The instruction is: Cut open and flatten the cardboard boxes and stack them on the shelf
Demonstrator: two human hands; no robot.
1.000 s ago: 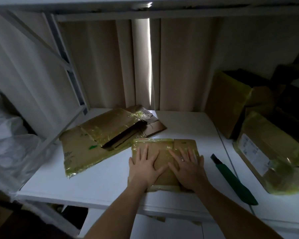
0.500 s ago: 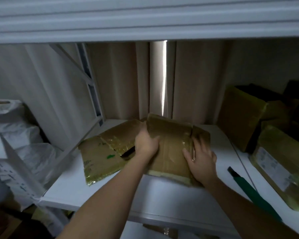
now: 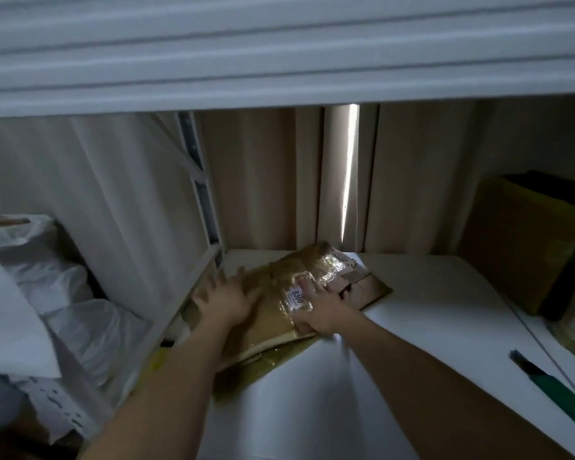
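On the white shelf (image 3: pixel 412 310), the flattened cardboard stack (image 3: pixel 279 320) is pressed flat by the left hand (image 3: pixel 226 298) and right hand (image 3: pixel 322 308), fingers extended.

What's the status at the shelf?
Left hand, right hand flat on flattened cardboard, atop pile. Knife lying aside. Boxes uncut at right.

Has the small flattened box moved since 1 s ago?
Yes. The small flattened box went left and back, from the bare shelf onto the flattened pile.
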